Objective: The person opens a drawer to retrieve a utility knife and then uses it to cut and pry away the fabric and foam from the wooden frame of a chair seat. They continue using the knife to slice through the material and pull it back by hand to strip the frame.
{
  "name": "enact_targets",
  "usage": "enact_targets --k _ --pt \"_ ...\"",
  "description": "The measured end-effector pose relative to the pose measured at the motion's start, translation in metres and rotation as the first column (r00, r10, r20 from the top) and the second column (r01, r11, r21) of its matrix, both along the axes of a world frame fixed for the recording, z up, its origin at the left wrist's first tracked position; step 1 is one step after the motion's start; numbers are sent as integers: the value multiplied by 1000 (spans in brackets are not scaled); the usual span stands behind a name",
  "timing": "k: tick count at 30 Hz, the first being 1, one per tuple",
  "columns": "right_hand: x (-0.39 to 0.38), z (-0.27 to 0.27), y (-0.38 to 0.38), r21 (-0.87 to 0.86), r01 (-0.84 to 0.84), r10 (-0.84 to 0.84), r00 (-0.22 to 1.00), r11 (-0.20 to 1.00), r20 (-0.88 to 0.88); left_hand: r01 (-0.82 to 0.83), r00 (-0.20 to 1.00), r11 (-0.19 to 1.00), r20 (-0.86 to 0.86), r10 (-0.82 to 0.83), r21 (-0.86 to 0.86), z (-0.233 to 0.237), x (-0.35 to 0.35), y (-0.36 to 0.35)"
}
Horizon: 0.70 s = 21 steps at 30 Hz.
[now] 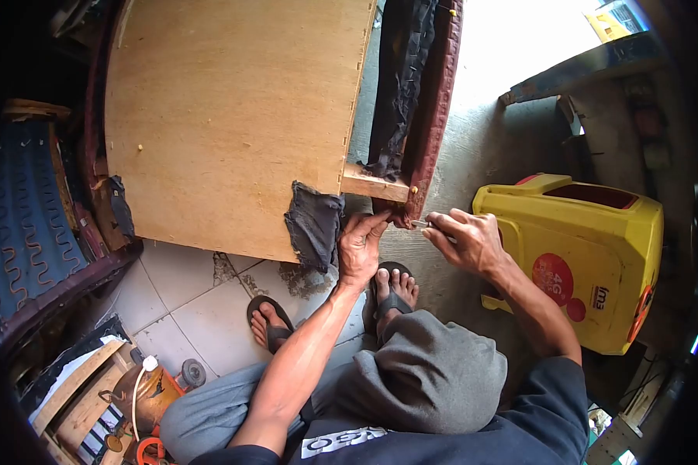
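Here at the frame's [375, 185] near right corner!
Right fingers [444, 225] pinching my slim metal tool [421, 224]; left fingers [374, 225] on maroon cover [402, 218], pinching or not, I can't tell.

Matt wood panel [233, 116]; glossy yellow plastic box [597, 240].

Over on the right sits a yellow plastic casing with a round red logo [597, 256], resting on the grey concrete floor [461, 167]; above it, a long curved dark-blue piece [585, 68] juts in; down at the lower left, there's an orange-brown rounded container [149, 395] with a white cap and thin pale hose, a dark round wheel [194, 373] just beside it; and farther up the left edge, a blue panel [25, 194] carries rows of wavy metal springs.
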State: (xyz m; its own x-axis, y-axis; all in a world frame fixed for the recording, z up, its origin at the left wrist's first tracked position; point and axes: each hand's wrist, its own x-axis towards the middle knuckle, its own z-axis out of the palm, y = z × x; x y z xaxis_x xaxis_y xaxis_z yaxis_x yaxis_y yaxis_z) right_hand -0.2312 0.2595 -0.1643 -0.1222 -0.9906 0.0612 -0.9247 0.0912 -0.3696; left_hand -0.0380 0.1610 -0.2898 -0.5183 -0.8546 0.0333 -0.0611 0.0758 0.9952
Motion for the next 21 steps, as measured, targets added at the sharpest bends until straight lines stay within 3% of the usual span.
enact_targets --k 4,5,7,9,11,13,14,21 --pt "-2 7 -9 -107 -138 116 975 985 -190 -4 1000 998 -5 4 55 2 -1 1" --pt "-3 11 -11 22 -99 101 990 995 -96 6 1000 999 9 -7 51 4 0 1" --pt "-15 -13 -10 10 -100 96 972 995 213 26 999 996 -37 -23 88 -7 5 1" --pt "-25 -24 -15 -20 -186 183 935 982 305 47 998 984 -59 -38 172 -6 7 -3" --pt "-28 -36 -20 -39 -215 215 920 976 328 45 999 992 -20 -43 122 -4 10 -6" --pt "-24 -46 -23 -89 -265 277 941 960 195 49 999 978 7 -51 204 0 12 -6" --pt "-24 -44 -18 -112 -259 272 954 959 125 54 990 994 124 -66 98 5 15 -9" --pt "-5 -24 5 -120 -23 39 990 993 136 75 991 990 101 -87 117 4 20 -8"
